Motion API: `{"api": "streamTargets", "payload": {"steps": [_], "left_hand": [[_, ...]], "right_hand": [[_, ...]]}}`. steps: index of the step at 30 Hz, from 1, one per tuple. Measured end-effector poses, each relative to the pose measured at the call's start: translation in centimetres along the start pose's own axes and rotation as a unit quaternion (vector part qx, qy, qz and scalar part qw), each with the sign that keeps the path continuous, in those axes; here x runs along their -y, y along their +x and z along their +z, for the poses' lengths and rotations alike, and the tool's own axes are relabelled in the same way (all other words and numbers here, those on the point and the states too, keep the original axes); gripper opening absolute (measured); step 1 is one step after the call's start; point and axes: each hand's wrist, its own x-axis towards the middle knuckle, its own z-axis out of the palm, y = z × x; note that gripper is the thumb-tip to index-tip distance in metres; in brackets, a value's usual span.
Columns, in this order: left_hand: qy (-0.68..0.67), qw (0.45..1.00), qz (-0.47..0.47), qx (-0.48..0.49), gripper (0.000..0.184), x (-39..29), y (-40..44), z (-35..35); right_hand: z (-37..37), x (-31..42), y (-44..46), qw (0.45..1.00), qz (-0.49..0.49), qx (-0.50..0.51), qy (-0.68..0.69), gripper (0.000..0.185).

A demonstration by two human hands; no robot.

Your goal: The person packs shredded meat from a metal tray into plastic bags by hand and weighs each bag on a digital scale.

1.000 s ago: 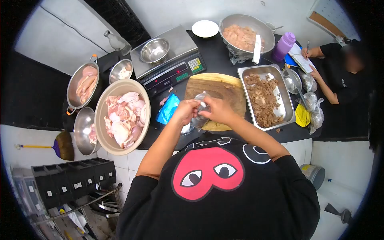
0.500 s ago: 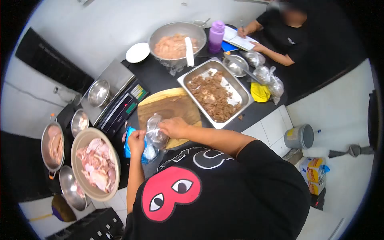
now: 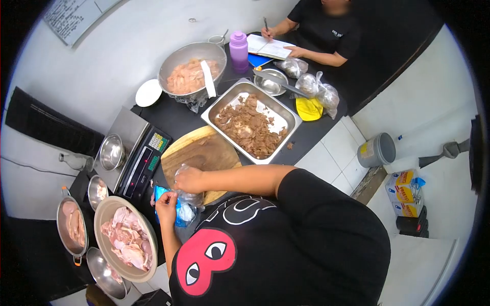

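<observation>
At the near edge of the round wooden board (image 3: 196, 156) lies a clear plastic bag (image 3: 193, 199) with something brownish inside. My right hand (image 3: 188, 180) is closed around the upper part of this bag, its fingertips partly hidden. My left hand (image 3: 166, 205) is just to the left, thumb and fingers pinched together. What the pinch holds, if anything, is too small to make out. Under and beside that hand sits a blue and clear plastic packet (image 3: 185, 213). Beyond the board stands a steel tray (image 3: 297, 122) of chopped brown cooked meat (image 3: 250, 125).
On the left are a digital scale (image 3: 144, 164), a beige basin (image 3: 151, 262) of raw chicken and several steel bowls. A large bowl (image 3: 164, 71) of pale raw meat and a purple bottle (image 3: 238, 52) stand farther back. Across the table, a person (image 3: 326, 38) writes in a notebook (image 3: 270, 47).
The head view has shifted, so the table sits further left. My right hand has moved left over the bag. My left hand is lower, closer to my body, still pinched.
</observation>
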Motion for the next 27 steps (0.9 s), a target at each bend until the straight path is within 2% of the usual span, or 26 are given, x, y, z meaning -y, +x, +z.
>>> {"api": "streamTargets", "payload": {"steps": [2,6,8,12,16,18,20,21,23,25,27], "left_hand": [[-0.036,0.999,-0.017,-0.003,0.014,0.2,-0.3,0.0],[-0.041,0.999,-0.027,-0.017,0.016,-0.6,-0.8,-0.5],[-0.055,0.998,-0.026,-0.022,0.016,-0.4,-1.0,-0.9],[-0.082,0.996,-0.024,-0.04,0.016,-0.1,-1.0,-1.2],[-0.102,0.993,-0.017,-0.056,0.016,-0.2,-1.5,-1.8],[-0.106,0.993,-0.017,-0.058,0.016,0.3,-1.8,-2.2],[-0.11,0.992,-0.026,-0.062,0.015,0.7,-2.3,-2.5],[-0.113,0.991,-0.035,-0.067,0.015,0.9,-2.5,-2.5],[-0.116,0.99,-0.05,-0.069,0.015,1.2,-2.9,-2.3],[-0.114,0.989,-0.065,-0.064,0.015,1.6,-3.3,-2.1],[-0.105,0.99,-0.075,-0.062,0.015,1.5,-3.4,-1.6]], "right_hand": [[0.2,-0.4,0.2,1.0,0.009,0.008,0.016,0.012],[-0.1,-0.3,-0.6,0.987,0.072,-0.065,0.126,0.011],[0.0,-0.1,-1.1,0.968,0.109,-0.11,0.195,0.009],[0.5,-1.0,-1.8,0.91,0.153,-0.139,0.359,0.015],[-5.4,-3.0,-4.9,0.865,0.137,-0.137,0.462,0.015],[-11.6,-3.3,-8.3,0.841,0.126,-0.144,0.507,0.018],[-18.0,-2.7,-12.7,0.869,0.144,-0.172,0.442,0.02],[-18.8,-3.6,-14.7,0.863,0.144,-0.187,0.448,0.023],[-22.7,-4.4,-19.3,0.902,0.138,-0.204,0.355,0.023],[-24.9,-5.8,-23.5,0.945,0.182,-0.228,0.146,0.02],[-25.9,-8.3,-27.3,0.931,0.272,-0.219,0.109,0.018]]}}
